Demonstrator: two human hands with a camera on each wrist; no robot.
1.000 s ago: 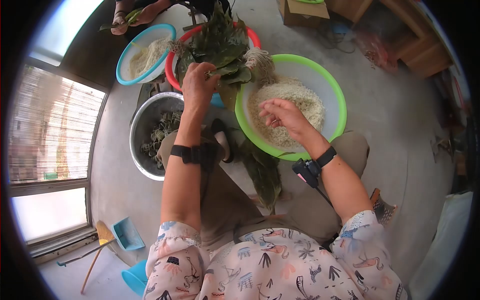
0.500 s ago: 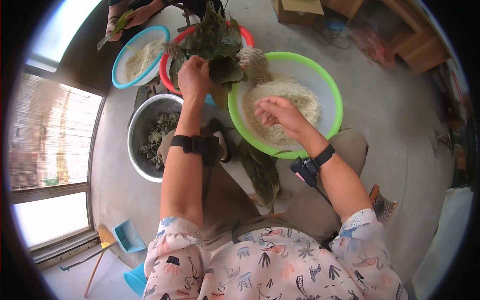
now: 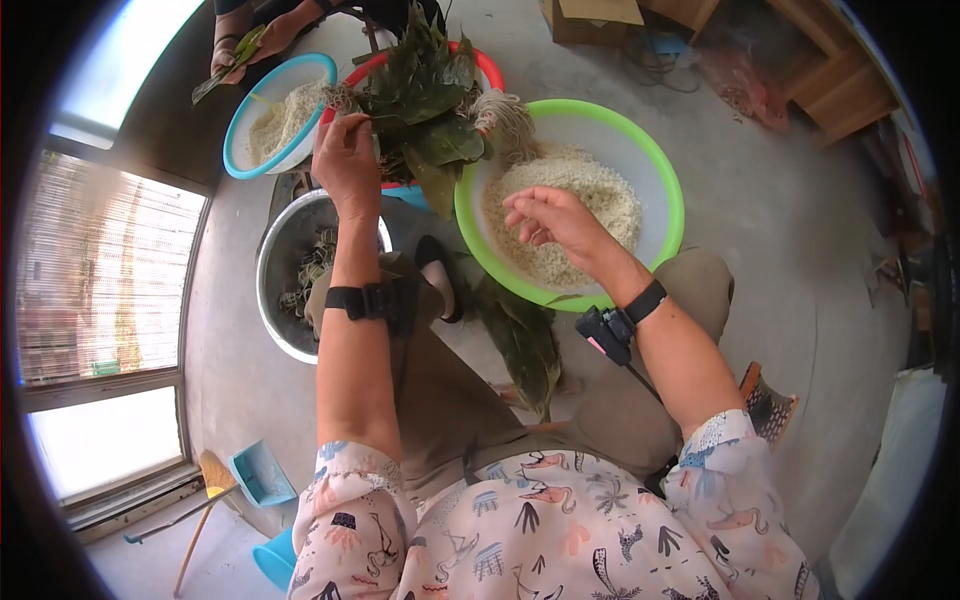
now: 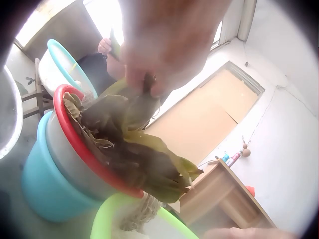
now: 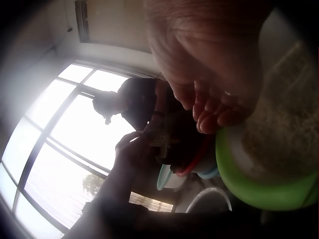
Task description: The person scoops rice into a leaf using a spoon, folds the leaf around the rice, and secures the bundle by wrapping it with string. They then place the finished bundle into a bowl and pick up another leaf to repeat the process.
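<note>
My left hand (image 3: 347, 175) is at the left side of a pile of long green leaves (image 3: 425, 95) heaped in a red-rimmed basin (image 3: 490, 68). Thumb and fingers pinch the end of a leaf, with the leaf pile close below them in the left wrist view. Over a green-rimmed basin (image 3: 672, 190) of white rice (image 3: 600, 200) hovers my right hand (image 3: 562, 222), its fingers loosely curled and holding nothing. A bundle of pale string (image 3: 503, 115) hangs on the basin rim between the leaves and the rice.
A metal basin (image 3: 265, 265) of tied leaf-wrapped bundles (image 3: 312, 270) stands at left. Further back, another person's hands (image 3: 240, 55) hold leaves beside a blue-rimmed rice basin (image 3: 235, 150). More leaves (image 3: 520, 345) lie between my knees. A cardboard box (image 3: 590, 22) sits at the back.
My left hand has moved left across the leaf pile, toward the basin's left side. The right hand stays over the rice. The other person's leaves have shifted slightly.
</note>
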